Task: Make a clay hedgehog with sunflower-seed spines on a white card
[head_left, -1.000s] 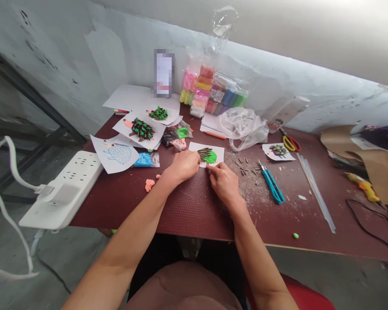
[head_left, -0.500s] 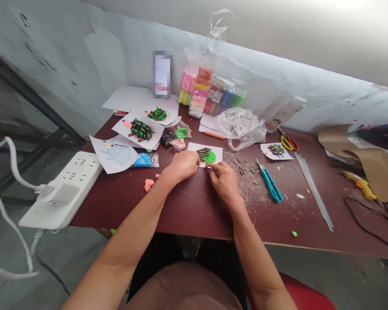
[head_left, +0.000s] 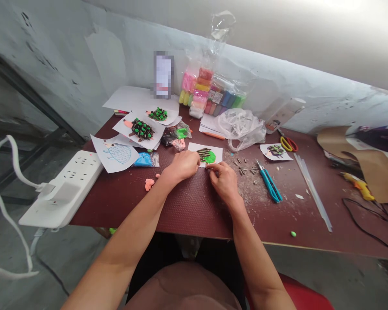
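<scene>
A white paper card lies in front of me, bearing a bright green clay patch. Thin dark sticks are set side by side across the patch's left part. My left hand rests on the card's lower left corner, fingers curled closed; whatever is under the fingertips is hidden. At the card's lower right edge, my right hand is closed in a pinch, its fingertips by a tiny dark bit too small to name. Short stick pieces are scattered right of the card, beside a teal utility knife.
Left are hedgehog pictures, a blue clay packet, pink clay and a power strip. Behind stand coloured clay packs and a plastic bag. Scissors, glue sticks and a yellow glue gun lie right.
The view has shifted very slightly. Both hands stay almost where they were at the card, with only a tiny movement at the right fingertips.
</scene>
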### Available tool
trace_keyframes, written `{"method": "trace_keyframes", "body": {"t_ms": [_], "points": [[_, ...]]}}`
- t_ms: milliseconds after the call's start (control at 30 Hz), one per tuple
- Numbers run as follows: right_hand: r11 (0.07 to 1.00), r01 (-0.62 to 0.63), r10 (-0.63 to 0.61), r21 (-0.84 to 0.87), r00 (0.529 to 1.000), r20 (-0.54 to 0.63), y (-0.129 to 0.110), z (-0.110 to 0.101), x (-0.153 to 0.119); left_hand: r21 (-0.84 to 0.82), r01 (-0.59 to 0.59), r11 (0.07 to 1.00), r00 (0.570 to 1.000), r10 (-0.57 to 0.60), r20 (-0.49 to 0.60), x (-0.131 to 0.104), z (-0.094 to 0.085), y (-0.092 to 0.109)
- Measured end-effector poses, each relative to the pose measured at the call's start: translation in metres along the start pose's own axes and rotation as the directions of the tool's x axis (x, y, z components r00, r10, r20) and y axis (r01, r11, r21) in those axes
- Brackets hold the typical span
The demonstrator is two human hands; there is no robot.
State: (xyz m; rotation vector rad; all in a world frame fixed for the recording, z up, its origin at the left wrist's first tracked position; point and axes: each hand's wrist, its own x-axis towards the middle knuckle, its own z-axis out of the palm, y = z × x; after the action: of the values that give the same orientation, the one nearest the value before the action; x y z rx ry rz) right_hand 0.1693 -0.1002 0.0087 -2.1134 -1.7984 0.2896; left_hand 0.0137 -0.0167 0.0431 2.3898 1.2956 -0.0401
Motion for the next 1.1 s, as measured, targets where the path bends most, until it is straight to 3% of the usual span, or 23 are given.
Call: {"method": "trace_keyframes", "body": {"t_ms": [433,767,867,933,1000,1100], "points": [[0.995,-0.039,0.047,-0.093,0.995,0.088,-0.013,-0.002,0.006,0.001,-0.004,1.000,1.000,0.004,0.006,-0.001,-0.001,0.001],[0.998,0.064,-0.062,-0.026,0.995,0.080,0.000,0.005,0.010,-0.002,-0.013,1.000,1.000,0.013,-0.005,0.001,0.002,0.000],[0.994,0.078,-0.083,0.078,0.995,0.062,0.006,0.007,0.010,-0.010,-0.015,1.000,1.000,0.015,-0.018,0.001,0.003,-0.001],[0.965,0.095,-0.118,0.245,0.989,0.084,0.008,0.007,0.010,-0.015,-0.010,1.000,1.000,0.009,-0.016,0.001,0.003,-0.001],[0.879,0.077,-0.141,0.470,0.985,0.103,0.011,0.004,0.009,-0.023,-0.003,1.000,1.000,0.003,-0.013,0.001,0.003,-0.001],[0.709,-0.011,-0.074,0.705,0.993,0.091,0.013,-0.002,0.009,-0.042,-0.003,0.999,1.000,0.003,-0.010,0.001,0.002,-0.002]]}}
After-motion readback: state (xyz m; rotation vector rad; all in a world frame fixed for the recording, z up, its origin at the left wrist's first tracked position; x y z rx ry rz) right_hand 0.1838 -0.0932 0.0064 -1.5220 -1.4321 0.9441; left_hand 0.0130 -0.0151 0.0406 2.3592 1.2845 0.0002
